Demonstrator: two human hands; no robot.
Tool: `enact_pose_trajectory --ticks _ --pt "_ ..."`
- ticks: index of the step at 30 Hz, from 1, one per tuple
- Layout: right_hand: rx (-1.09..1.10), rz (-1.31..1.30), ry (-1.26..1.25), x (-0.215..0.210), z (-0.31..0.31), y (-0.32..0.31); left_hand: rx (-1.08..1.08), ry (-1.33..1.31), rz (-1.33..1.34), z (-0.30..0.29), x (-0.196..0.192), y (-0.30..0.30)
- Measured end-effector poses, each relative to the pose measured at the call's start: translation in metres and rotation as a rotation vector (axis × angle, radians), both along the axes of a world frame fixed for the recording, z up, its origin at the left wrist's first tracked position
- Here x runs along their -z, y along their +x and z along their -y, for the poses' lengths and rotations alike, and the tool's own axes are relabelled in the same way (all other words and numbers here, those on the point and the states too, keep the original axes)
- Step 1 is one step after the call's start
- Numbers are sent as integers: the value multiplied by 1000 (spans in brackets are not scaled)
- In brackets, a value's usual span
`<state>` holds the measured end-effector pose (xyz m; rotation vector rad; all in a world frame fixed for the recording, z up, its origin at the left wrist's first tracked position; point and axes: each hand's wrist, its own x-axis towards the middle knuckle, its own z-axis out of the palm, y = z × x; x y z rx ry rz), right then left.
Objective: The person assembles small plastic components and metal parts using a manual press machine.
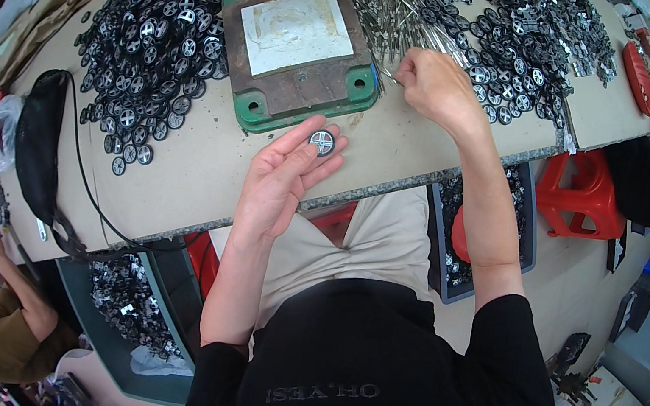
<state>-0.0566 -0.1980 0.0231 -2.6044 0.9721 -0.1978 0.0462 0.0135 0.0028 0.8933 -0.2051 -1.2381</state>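
Observation:
My left hand (pixel 282 174) is palm up at the table's front edge. Its thumb presses a small black toy wheel (pixel 321 142) with silver cross spokes against the fingers. My right hand (pixel 439 89) is closed at the edge of a heap of thin metal pins (pixel 386 20); what its fingertips pinch, if anything, is hidden. Between and beyond the hands stands a green press base (pixel 299 48) with a pale plate on top. Wheels like the held one lie in a big pile (pixel 155 37) on the left. More wheels (pixel 513 80) lie right of my right hand.
Small dark parts (pixel 545 16) are heaped at the far right. A black pouch (pixel 38 146) and its cord lie at the left. Crates of parts, a grey one (pixel 531 229) and a green one (pixel 165 387), stand below the table, near a red stool (pixel 579 198). People sit at both sides.

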Motion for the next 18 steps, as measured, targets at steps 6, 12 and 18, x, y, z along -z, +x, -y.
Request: enact_pose_trajectory --ticks 6,12,18 --pt "-28 237 232 -13 -15 -14 6 1 -19 -1 0 2" --pt "-91 656 891 -8 -67 -5 1 13 -25 -2 1 2" --pt "-92 766 1211 8 -88 -2 43 -53 -37 -3 4 3"
